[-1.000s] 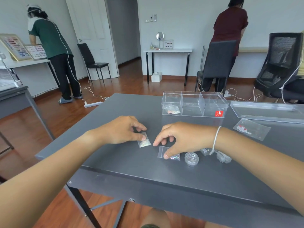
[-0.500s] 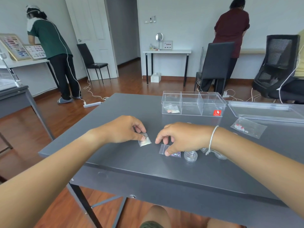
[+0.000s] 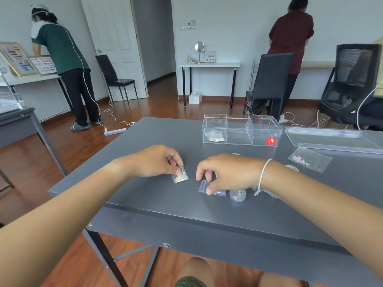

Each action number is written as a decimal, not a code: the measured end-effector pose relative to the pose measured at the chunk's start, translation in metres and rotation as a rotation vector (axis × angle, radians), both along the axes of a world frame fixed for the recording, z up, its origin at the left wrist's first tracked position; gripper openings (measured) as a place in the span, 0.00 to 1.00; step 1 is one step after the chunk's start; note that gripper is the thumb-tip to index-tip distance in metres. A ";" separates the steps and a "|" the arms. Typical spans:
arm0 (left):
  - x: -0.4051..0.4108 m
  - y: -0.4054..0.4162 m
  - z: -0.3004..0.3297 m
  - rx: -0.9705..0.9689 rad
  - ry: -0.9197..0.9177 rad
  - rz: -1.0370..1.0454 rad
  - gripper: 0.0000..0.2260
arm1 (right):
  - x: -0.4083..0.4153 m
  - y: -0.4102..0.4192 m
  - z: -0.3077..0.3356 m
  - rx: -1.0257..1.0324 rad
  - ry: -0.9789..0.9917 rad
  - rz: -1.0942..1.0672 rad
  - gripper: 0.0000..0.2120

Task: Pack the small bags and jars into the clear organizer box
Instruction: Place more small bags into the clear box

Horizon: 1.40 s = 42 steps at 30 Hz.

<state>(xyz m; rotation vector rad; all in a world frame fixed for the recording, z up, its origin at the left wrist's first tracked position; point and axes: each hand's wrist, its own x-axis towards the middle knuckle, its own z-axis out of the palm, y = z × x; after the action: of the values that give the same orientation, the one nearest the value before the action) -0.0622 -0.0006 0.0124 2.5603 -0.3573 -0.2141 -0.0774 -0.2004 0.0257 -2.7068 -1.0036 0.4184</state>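
The left hand (image 3: pixel 154 161) pinched a small bag (image 3: pixel 180 175) on the worktop (image 3: pixel 145 195). The right hand (image 3: pixel 227 172) pinched a purple bag (image 3: pixel 207 187); a box (image 3: pixel 241 130) sat at 12 o'clock.

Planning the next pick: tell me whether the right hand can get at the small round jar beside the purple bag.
Probably yes. The right hand pinches the purple bag on the table, and the small round jar stands just beside it, uncovered from above. The hand would have to let go of the bag first.
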 end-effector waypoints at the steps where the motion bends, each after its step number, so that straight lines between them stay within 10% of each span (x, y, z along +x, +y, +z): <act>1: 0.000 0.000 0.000 0.006 -0.007 -0.003 0.04 | 0.000 0.000 0.000 -0.002 -0.003 -0.005 0.15; 12: 0.002 0.000 -0.004 0.004 -0.075 0.001 0.06 | -0.003 -0.002 -0.002 0.044 0.049 -0.022 0.03; 22: 0.005 0.001 -0.003 -0.098 -0.146 0.018 0.05 | -0.003 -0.007 -0.007 0.161 0.070 0.006 0.06; 29: 0.009 -0.001 -0.003 -0.149 -0.143 0.019 0.06 | 0.002 -0.006 -0.011 0.195 0.116 -0.052 0.27; 42: 0.027 -0.013 0.023 -0.263 -0.245 0.039 0.04 | 0.027 -0.018 -0.002 0.442 0.190 -0.210 0.27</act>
<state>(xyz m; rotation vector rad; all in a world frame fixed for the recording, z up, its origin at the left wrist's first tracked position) -0.0350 -0.0132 0.0355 2.3327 -0.3980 0.1541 -0.0505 -0.2185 0.0238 -2.2934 -0.6581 0.3561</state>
